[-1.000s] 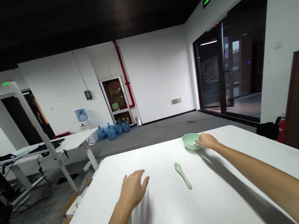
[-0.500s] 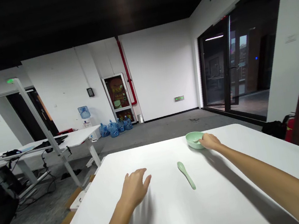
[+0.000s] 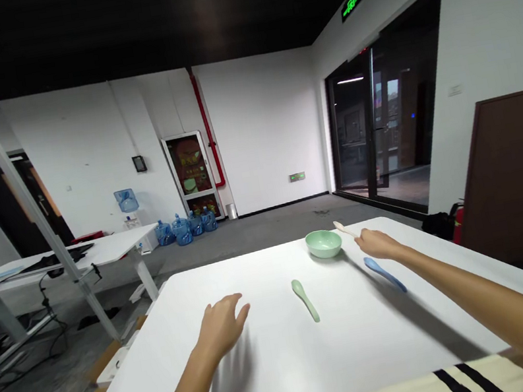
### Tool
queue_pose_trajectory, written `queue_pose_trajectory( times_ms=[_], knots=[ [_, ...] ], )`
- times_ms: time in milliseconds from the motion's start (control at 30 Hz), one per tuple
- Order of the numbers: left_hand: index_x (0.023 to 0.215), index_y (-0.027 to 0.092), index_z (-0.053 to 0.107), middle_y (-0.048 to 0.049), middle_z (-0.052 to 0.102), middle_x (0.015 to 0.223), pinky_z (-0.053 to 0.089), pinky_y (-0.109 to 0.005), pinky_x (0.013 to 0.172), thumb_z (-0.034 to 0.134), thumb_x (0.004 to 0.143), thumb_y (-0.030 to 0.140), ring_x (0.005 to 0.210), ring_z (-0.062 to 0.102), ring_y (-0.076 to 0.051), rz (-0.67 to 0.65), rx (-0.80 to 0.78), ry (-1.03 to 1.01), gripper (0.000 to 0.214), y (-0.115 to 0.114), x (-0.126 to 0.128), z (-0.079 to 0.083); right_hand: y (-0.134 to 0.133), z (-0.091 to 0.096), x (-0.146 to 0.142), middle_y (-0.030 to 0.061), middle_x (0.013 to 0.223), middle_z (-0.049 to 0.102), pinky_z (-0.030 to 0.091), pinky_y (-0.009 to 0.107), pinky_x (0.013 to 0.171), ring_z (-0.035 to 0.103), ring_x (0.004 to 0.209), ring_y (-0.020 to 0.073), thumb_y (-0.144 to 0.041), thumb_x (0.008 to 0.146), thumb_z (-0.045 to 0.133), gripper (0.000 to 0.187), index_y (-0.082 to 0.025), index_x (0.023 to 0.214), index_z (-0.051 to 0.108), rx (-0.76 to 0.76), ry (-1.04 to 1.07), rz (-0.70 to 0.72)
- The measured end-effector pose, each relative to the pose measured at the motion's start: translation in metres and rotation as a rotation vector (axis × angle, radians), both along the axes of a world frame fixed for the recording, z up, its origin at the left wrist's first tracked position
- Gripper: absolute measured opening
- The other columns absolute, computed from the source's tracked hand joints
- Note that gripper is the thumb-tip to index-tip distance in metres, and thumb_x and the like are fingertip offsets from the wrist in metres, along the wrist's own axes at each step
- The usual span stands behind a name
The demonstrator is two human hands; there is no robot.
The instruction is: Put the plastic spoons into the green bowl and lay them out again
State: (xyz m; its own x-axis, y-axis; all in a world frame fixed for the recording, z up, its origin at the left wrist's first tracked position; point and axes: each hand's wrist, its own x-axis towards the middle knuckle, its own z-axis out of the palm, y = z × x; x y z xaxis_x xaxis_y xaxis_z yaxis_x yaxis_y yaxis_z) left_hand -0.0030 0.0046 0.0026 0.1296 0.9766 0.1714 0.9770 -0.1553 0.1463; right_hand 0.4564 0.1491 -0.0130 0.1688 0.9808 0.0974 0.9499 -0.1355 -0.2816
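Dark ceiling, bright white table, soft shadow beside right hand, fisheye-bent edges, dim corners.

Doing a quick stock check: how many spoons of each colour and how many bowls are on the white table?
Green spoon: 1
Blue spoon: 1
Cream spoon: 1
Green bowl: 1
Total: 4

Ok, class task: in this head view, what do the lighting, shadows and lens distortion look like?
Head view: the white table is washed bright near the bottom; the right hand and left hand throw soft shadows on it; the dark ceiling loses detail; wide-angle distortion stretches the room towards the edges.
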Motion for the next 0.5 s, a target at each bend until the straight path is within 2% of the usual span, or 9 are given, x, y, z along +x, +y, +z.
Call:
queue_pose_trajectory(
  times_ms=[167, 333, 500],
  knots=[
    [0.131, 0.023, 0.057, -0.0082, 0.061, 0.136, 0.04, -0.043, 0.103, 0.034, 0.095, 0.05, 0.123, 0.057, -0.027, 0.0, 0.003, 0.008, 0.051, -0.005, 0.002, 0.003, -0.025, -0.005, 0.021, 0.0194, 0.103, 0.068, 0.042, 0.032, 0.066, 0.067, 0.082, 0.0264, -0.039, 0.087, 0.043, 0.036, -0.012, 0.099, 0.063, -0.056, -0.03, -0.038],
    [0.13, 0.023, 0.058, -0.0082, 0.061, 0.135, 0.041, -0.042, 0.102, 0.034, 0.094, 0.05, 0.123, 0.057, -0.027, 0.0, 0.004, 0.008, 0.051, -0.007, 0.002, 0.003, -0.038, -0.025, 0.024, 0.0173, 0.098, 0.07, 0.042, 0.031, 0.061, 0.067, 0.077, 0.0248, -0.035, 0.082, 0.049, 0.028, -0.014, 0.091, 0.064, -0.135, -0.001, -0.029],
    [0.131, 0.024, 0.058, -0.0077, 0.061, 0.136, 0.04, -0.042, 0.103, 0.034, 0.094, 0.051, 0.124, 0.056, -0.026, 0.004, 0.009, 0.017, 0.052, -0.005, 0.001, 0.002, -0.039, -0.044, 0.022, 0.0127, 0.078, 0.072, 0.043, 0.029, 0.062, 0.067, 0.069, 0.0214, -0.032, 0.081, 0.053, 0.021, -0.015, 0.074, 0.062, -0.233, 0.095, 0.037]
  ],
)
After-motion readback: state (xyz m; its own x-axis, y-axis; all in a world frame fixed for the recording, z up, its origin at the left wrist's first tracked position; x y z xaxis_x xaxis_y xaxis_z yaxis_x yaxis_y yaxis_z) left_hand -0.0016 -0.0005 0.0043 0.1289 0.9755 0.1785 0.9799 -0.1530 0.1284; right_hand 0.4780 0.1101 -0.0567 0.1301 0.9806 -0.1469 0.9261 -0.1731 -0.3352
